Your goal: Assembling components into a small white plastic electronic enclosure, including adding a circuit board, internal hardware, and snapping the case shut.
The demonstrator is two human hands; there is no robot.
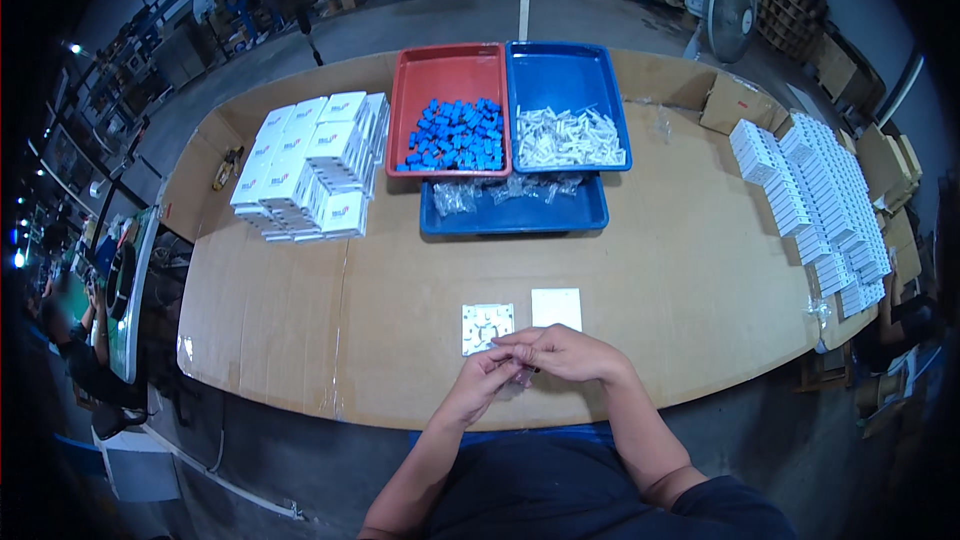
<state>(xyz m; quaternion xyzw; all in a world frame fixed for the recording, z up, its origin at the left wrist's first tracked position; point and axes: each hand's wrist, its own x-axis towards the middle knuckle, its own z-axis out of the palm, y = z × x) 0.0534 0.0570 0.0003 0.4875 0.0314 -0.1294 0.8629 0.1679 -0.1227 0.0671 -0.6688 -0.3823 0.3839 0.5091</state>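
Observation:
Close to the front edge of the table, my left hand (478,386) and my right hand (565,354) meet, fingers closed together. Between them is a small clear, crinkled plastic bag (522,376); its contents are too small to make out. Just beyond my fingers lies an open white square housing (487,324), its inner moulded parts facing up. A flat white square cover (556,308) rests beside it on the right, partly behind my right hand.
A red tray (402,90) of blue connectors and a blue tray (616,105) of white parts stand at the back, above a lower blue tray (510,224) of clear bags. White boxes (290,165) are stacked left, white housings (815,205) right. People sit beyond both sides.

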